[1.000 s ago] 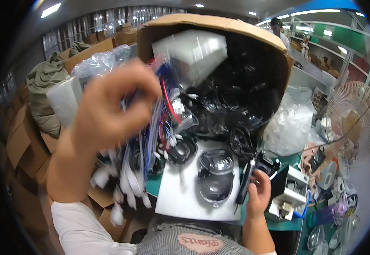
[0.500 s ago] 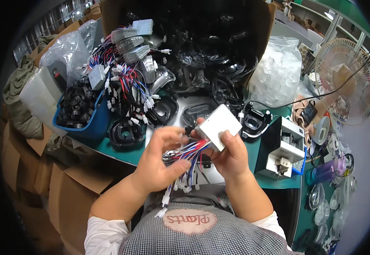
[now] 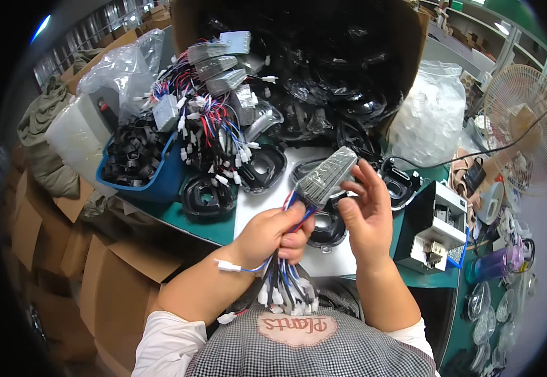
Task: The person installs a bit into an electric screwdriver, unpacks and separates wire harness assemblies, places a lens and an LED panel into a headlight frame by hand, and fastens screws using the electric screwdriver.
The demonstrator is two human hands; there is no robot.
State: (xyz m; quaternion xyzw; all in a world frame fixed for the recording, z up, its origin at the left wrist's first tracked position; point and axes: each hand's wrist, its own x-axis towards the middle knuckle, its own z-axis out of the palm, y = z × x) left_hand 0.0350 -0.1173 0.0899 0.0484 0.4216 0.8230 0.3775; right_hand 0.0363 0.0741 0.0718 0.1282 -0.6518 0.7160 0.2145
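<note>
Gaping beyond the white board (image 3: 249, 208), a cardboard box (image 3: 418, 47) holds a dark heap of plastic-wrapped parts (image 3: 330, 69). The green table (image 3: 217, 231) bears the board. Well to the board's right stands a wire-caged fan (image 3: 525, 119); nearer on that side sits a black-and-white device (image 3: 433, 232). Left of the board is a blue plastic bin (image 3: 165, 183) of small black pieces (image 3: 136, 154).

Over the board is the wired module bundle (image 3: 322, 184), a stack of flat greyish slabs (image 3: 333, 173) with a sheaf of wires (image 3: 279, 270) at one end. Its long axis slants from near left to far right. The slab end points up and away from the wearer, toward the board's far right; the wire end points back and down, drooping in front of the chequered apron (image 3: 242, 352).

The bundle lies between the two hands, which are apart. The left hand (image 3: 279, 232) is clamped round the wires just below the slabs. The right hand (image 3: 371, 217) is unclosed, fingers spread, beside the slabs' right flank; whether its fingertips touch them, I cannot tell. Beneath the slabs, a black oval housing (image 3: 328, 239) rests on the board. White connectors (image 3: 286, 298) dangle below the left fist, and a lone one (image 3: 227, 266) sticks out leftward.
</note>
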